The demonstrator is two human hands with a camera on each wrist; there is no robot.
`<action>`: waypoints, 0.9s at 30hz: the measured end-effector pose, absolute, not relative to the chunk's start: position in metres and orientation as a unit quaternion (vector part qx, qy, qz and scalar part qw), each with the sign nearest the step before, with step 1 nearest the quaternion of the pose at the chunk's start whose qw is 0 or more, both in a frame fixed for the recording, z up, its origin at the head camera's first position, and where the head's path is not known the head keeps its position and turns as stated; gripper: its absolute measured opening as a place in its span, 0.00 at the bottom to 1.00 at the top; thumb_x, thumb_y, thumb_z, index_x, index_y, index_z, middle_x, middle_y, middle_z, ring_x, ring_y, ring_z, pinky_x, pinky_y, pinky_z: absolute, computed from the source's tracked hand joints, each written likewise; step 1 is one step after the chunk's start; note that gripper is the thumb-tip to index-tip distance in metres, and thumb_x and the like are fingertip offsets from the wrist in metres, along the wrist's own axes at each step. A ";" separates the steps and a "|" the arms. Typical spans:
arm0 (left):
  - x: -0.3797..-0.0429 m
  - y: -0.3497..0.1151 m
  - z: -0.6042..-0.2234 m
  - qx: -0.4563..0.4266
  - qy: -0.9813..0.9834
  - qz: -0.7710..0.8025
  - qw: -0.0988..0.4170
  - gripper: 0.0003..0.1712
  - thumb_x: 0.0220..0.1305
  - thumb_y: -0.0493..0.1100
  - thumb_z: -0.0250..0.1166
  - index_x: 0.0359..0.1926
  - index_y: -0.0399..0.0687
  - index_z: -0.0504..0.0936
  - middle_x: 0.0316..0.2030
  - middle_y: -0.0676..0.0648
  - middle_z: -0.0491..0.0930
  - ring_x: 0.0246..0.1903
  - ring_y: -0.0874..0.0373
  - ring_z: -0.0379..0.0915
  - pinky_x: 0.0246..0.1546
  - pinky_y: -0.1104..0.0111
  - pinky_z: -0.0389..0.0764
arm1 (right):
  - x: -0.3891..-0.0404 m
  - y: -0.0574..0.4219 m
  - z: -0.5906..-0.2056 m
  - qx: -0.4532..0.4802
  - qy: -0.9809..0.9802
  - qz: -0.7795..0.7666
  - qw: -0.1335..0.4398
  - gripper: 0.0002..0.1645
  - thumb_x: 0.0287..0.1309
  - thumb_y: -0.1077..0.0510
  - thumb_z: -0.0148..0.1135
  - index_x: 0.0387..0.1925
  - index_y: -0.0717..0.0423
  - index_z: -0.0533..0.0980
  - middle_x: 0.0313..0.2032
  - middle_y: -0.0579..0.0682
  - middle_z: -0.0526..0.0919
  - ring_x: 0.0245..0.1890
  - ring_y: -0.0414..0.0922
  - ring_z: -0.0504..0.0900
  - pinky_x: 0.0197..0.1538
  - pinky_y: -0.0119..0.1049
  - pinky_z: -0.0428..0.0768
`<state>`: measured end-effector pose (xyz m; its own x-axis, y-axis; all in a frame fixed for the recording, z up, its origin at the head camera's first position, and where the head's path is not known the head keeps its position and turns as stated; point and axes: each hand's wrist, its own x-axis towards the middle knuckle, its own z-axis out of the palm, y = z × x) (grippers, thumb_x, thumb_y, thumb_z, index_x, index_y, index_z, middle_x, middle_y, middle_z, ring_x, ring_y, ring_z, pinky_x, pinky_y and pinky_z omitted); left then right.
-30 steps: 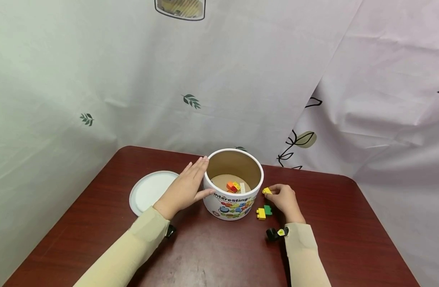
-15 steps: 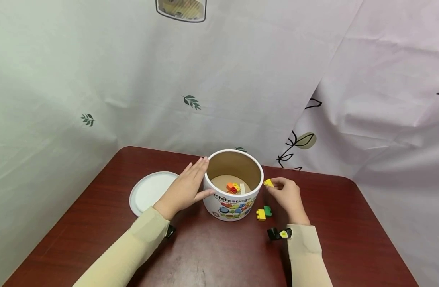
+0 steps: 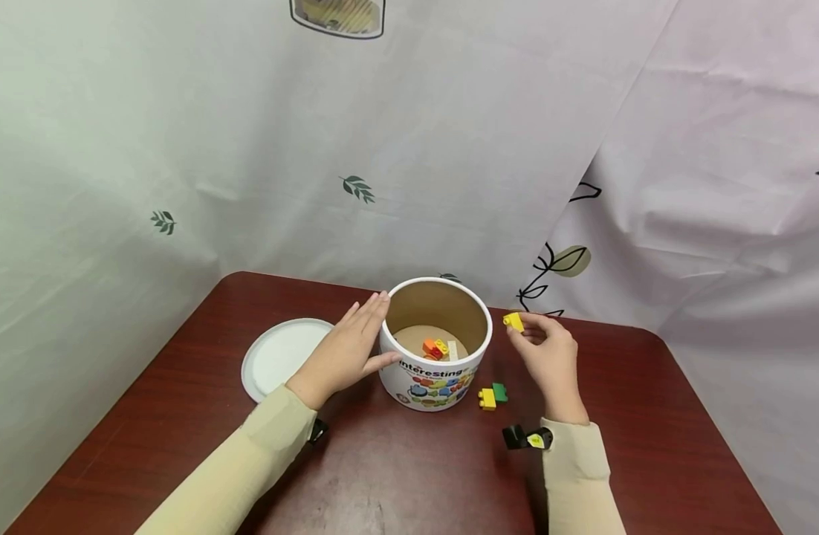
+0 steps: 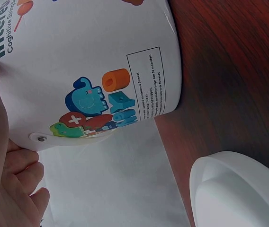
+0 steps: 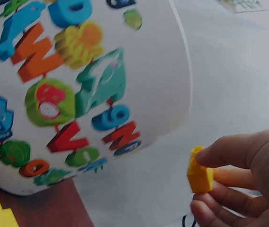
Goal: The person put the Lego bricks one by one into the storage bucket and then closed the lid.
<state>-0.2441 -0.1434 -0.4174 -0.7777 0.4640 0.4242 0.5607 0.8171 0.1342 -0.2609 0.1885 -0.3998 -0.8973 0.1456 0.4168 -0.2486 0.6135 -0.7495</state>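
Observation:
My right hand pinches a yellow building brick between thumb and fingers, raised to the right of the bucket's rim. In the right wrist view, the same yellow brick shows beside the printed bucket wall. My left hand rests on the left side of the white bucket, fingers extended along the rim and thumb across its front. Inside the bucket lie several bricks, among them an orange brick and a white brick. A second yellow brick and a green brick sit on the table.
A round white lid lies on the dark red table, left of the bucket and partly behind my left hand. A pale patterned cloth hangs behind the table's far edge.
My right hand has lifted the yellow brick from beside the bucket's lower right, up and slightly to the right. My left hand and the bucket stay in place.

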 end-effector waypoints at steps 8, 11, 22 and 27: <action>-0.243 -0.143 -0.416 -0.273 -0.935 -0.130 0.184 0.54 0.67 0.63 0.64 0.76 0.29 0.56 0.76 0.34 0.56 0.76 0.44 0.51 0.75 0.50 0.53 | -0.255 0.177 -0.389 0.072 -0.808 0.510 0.285 0.19 0.55 0.62 0.76 0.49 0.62 0.85 0.43 0.58 0.87 0.35 0.32 0.82 0.42 0.17 0.80; -0.243 -0.143 -0.416 -0.273 -0.936 -0.130 0.182 0.54 0.67 0.63 0.64 0.76 0.29 0.56 0.76 0.34 0.56 0.76 0.44 0.50 0.76 0.51 0.53 | -0.253 0.170 -0.384 0.083 -0.793 0.531 0.287 0.20 0.55 0.65 0.75 0.50 0.66 0.84 0.42 0.61 0.87 0.35 0.28 0.81 0.43 0.19 0.81; -0.243 -0.143 -0.415 -0.274 -0.935 -0.131 0.182 0.54 0.67 0.63 0.64 0.76 0.29 0.56 0.76 0.34 0.56 0.76 0.44 0.51 0.76 0.50 0.53 | -0.260 0.144 -0.374 0.155 -0.791 0.549 0.222 0.19 0.55 0.66 0.75 0.49 0.65 0.84 0.44 0.60 0.87 0.40 0.40 0.86 0.45 0.24 0.83; -0.244 -0.144 -0.415 -0.275 -0.935 -0.130 0.184 0.54 0.67 0.64 0.64 0.76 0.29 0.56 0.76 0.34 0.56 0.76 0.44 0.51 0.75 0.50 0.54 | -0.270 0.135 -0.367 0.179 -0.820 0.519 0.163 0.20 0.54 0.63 0.76 0.49 0.65 0.84 0.41 0.60 0.88 0.42 0.51 0.88 0.45 0.31 0.86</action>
